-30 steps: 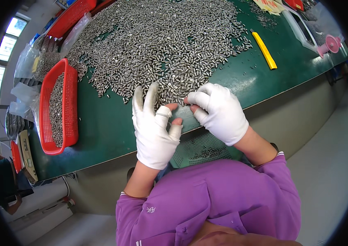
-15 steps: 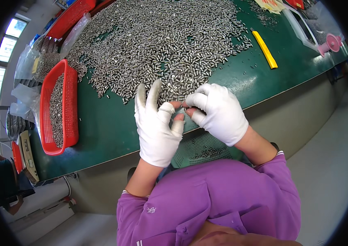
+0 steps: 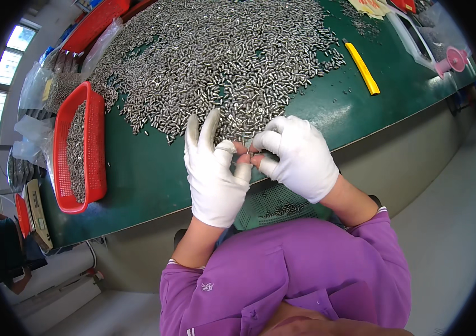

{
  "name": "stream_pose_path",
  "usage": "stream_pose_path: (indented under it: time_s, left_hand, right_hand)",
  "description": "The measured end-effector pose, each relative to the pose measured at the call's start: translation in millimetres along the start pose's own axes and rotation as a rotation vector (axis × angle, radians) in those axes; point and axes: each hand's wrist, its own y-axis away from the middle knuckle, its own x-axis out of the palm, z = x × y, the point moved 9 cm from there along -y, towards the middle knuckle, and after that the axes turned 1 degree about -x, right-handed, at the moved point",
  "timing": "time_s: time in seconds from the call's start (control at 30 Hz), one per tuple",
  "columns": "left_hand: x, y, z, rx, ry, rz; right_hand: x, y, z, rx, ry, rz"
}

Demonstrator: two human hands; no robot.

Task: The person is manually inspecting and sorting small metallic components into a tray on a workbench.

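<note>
Small metal pin point(image 3: 251, 153) pinched between fingertips of both hands, at near edge of silvery pin heap point(image 3: 221, 50).

We are in a workshop or small factory. We can tell by the long green work table point(image 3: 137, 173) with a huge heap of little shiny metal pins point(image 3: 221, 56) spread over it. A red basket point(image 3: 95, 168) beside the heap holds more of them. We wear white work gloves point(image 3: 215, 179). Clear plastic bags point(image 3: 33, 89) lie at the table's end, by bright windows point(image 3: 14, 45).
</note>
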Motion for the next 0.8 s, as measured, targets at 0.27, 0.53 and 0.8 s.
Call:
stream_pose_path:
  time_s: [0.27,0.53,0.8]
  left_hand:
    - [0,4,0,0.017,-0.015,-0.008]
    - [0,5,1,0.014,-0.004,-0.007]
    - [1,5,1,0.018,-0.017,-0.011]
  right_hand:
    - [-1,2,1,-0.044,-0.007,-0.037]
    - [-5,7,-1,-0.021,-0.082,-0.006]
    - [5,8,7,-0.070,-0.053,0.054]
